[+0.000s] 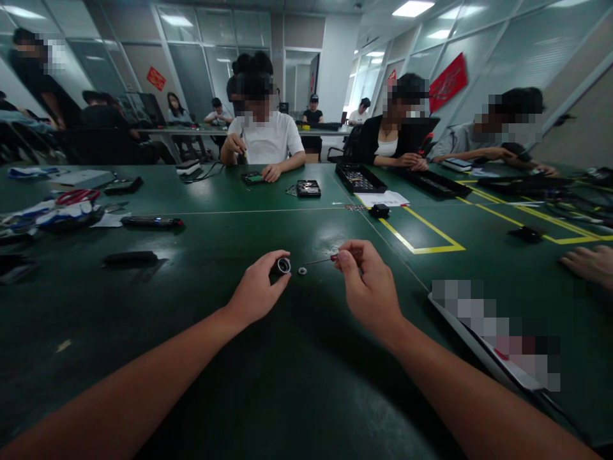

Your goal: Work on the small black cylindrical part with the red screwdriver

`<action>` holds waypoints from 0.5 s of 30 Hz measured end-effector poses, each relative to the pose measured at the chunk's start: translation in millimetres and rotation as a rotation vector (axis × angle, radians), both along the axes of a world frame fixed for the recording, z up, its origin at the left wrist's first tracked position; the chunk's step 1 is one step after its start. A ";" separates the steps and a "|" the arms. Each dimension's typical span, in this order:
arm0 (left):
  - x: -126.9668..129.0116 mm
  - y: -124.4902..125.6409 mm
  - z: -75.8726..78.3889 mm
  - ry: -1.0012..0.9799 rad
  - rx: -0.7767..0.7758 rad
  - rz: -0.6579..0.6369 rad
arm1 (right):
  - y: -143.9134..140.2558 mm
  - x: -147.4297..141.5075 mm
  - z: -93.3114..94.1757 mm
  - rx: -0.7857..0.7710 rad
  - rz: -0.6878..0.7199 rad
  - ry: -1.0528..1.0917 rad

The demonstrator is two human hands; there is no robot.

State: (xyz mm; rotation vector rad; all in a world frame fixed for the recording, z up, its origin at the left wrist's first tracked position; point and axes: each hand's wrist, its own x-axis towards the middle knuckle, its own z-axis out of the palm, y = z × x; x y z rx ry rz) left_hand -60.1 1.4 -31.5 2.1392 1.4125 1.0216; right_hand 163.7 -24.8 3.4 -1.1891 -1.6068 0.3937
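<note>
On the green table [297,383], the left hand [256,291] pinches a small black ring [281,266]. The right hand [368,287] grips a thin screwdriver [330,259] (red-handled, seemingly), tip near a tiny washer [302,271].

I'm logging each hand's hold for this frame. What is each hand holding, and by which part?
The left hand pinches a small dark ring-shaped part by its outer rim. The right hand holds a thin screwdriver by its red handle, with the shaft pointing left.

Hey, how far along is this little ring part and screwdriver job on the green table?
Looks mid-way. Done: a small washer-like piece lies loose on the green table. In hand: the left hand pinches a small black ring part; the right hand holds a thin screwdriver pointing toward it. Left: the loose piece remains apart from the ring.
</note>
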 end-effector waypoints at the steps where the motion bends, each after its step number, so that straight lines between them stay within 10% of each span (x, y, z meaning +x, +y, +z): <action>1: 0.6 1.4 2.2 0.039 -0.008 -0.028 | -0.2 0.4 0.7 0.007 -0.004 0.004; 15: 49.4 48.9 21.3 0.670 -0.255 -0.125 | 1.4 2.2 0.7 0.024 -0.004 0.011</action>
